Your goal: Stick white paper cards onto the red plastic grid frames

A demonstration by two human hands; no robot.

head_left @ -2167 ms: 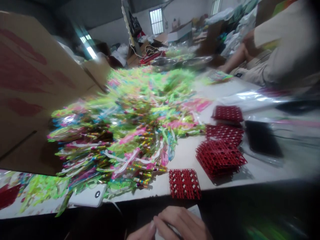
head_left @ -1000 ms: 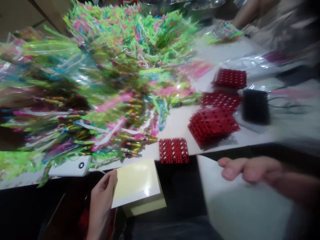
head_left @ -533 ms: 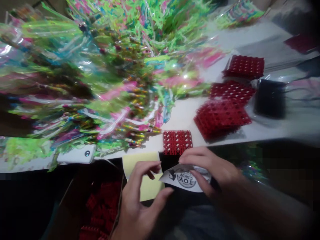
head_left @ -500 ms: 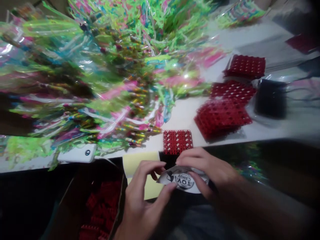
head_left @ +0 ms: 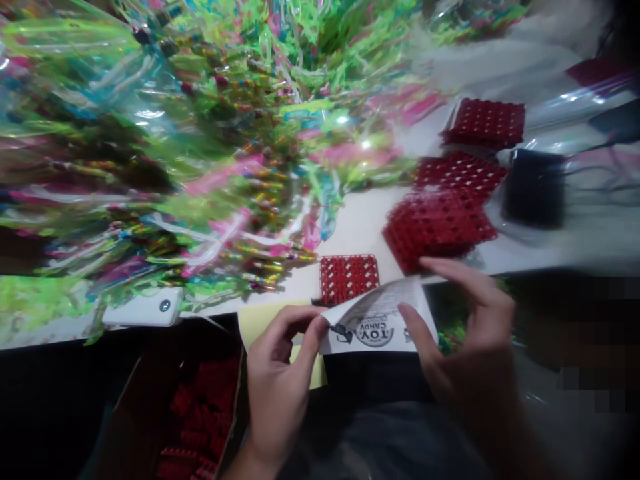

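Observation:
A white printed paper label (head_left: 373, 327) with "TOY CANDY" lettering hangs in front of the table edge, its upper left part curled over. My left hand (head_left: 283, 367) pinches the label's left corner between thumb and fingers. At the label's right side my right hand (head_left: 470, 327) is open, thumb and index finger spread wide. Its thumb overlaps the label's face; whether it touches I cannot tell. Just behind the label lies a red lattice-patterned plastic piece (head_left: 349, 277) on the table. A pale yellow strip (head_left: 255, 323) drapes over the edge behind my left hand.
Stacks of red lattice pieces (head_left: 440, 220) stand at the right, beside a black object in clear plastic (head_left: 534, 188). A heap of bright green, pink and blue plastic items (head_left: 210, 133) covers the left and back. A white phone (head_left: 143, 307) lies at the edge, above a box of red pieces (head_left: 205, 407).
My right hand has opened and moved right, off the label's middle. The label, bent between both hands before, is now spread flatter. My left hand still pinches its left end.

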